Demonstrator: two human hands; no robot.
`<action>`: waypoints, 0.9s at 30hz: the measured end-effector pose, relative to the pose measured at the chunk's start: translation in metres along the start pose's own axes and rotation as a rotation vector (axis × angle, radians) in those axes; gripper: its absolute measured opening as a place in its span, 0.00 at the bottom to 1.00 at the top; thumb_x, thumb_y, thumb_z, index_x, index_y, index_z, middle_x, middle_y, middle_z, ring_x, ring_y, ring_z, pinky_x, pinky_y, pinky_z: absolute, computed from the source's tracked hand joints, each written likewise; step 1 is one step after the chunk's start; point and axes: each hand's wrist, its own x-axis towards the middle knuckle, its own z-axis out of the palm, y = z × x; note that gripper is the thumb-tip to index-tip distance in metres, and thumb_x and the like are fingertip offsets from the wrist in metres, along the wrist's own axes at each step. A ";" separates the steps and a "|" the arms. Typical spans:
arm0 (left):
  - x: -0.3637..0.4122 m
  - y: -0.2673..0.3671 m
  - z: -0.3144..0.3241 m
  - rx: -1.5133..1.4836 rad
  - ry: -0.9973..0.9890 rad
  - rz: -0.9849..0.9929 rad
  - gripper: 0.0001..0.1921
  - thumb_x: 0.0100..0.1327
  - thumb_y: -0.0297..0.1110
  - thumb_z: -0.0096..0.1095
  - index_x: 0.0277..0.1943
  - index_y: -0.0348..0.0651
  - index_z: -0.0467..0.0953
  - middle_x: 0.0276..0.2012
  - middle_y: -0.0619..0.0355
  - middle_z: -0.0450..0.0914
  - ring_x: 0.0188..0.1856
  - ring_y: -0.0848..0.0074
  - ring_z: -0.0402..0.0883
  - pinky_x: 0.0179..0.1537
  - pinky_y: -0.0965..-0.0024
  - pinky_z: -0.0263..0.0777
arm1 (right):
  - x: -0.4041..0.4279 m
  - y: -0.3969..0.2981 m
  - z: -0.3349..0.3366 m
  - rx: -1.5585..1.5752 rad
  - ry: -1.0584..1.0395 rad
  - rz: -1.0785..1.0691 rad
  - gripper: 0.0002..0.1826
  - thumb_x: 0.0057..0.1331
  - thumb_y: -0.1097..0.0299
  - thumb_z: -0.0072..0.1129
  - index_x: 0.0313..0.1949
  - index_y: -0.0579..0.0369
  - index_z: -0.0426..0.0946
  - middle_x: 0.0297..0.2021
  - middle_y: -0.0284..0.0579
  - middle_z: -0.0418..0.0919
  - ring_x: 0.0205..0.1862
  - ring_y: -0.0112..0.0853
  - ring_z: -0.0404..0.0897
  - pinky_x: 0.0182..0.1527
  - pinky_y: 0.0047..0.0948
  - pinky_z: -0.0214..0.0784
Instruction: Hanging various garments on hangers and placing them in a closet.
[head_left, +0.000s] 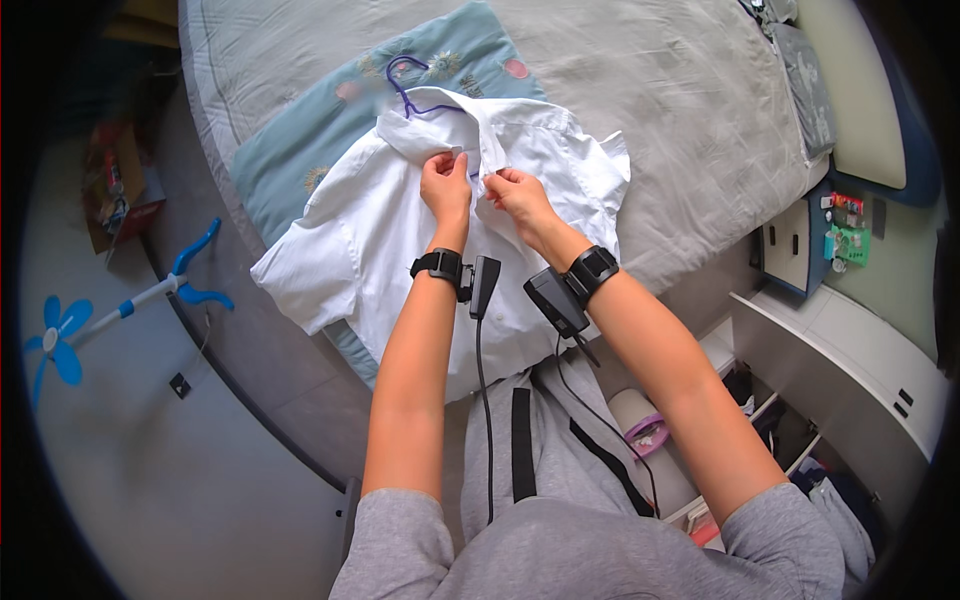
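Note:
A white short-sleeved shirt (405, 217) lies spread on the bed over a blue embroidered pillow or cushion (292, 142). The hook of a purple clothes hanger (406, 84) sticks out at the shirt's neck, and the rest of the hanger lies mostly inside. My left hand (448, 187) pinches the left collar edge between thumb and fingers. Close by, my right hand (519, 196) grips the right collar edge near its tip. The front opening runs between my hands. Black straps hold small dark devices with cables on both wrists.
The bed (660, 150) has a grey cover. A blue and white toy-like fan (64, 337) shows at the left, near a cardboard box (127, 187). At the right are a nightstand (795, 240) and an open cabinet (780, 420) holding clothes. A purple-rimmed bin (646, 436) stands beside my legs.

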 end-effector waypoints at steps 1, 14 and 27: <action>0.001 0.002 0.003 0.035 0.007 -0.004 0.12 0.51 0.33 0.61 0.33 0.33 0.73 0.28 0.55 0.78 0.28 0.77 0.76 0.31 0.77 0.68 | 0.000 0.001 -0.002 0.000 0.000 -0.010 0.05 0.55 0.69 0.53 0.27 0.57 0.71 0.22 0.33 0.71 0.24 0.19 0.68 0.29 0.16 0.59; -0.017 0.025 -0.019 0.092 -0.019 0.025 0.13 0.49 0.38 0.62 0.29 0.34 0.75 0.25 0.58 0.75 0.25 0.79 0.72 0.28 0.76 0.66 | 0.002 -0.007 -0.006 -0.035 -0.101 -0.087 0.08 0.54 0.73 0.52 0.32 0.66 0.72 0.25 0.41 0.75 0.26 0.23 0.73 0.31 0.19 0.66; -0.044 0.058 -0.032 -0.080 -0.301 -0.319 0.08 0.52 0.35 0.60 0.29 0.39 0.75 0.22 0.65 0.72 0.25 0.85 0.68 0.27 0.81 0.60 | -0.010 -0.015 -0.015 0.005 -0.158 -0.095 0.09 0.54 0.72 0.52 0.32 0.66 0.72 0.25 0.39 0.75 0.26 0.22 0.72 0.31 0.18 0.65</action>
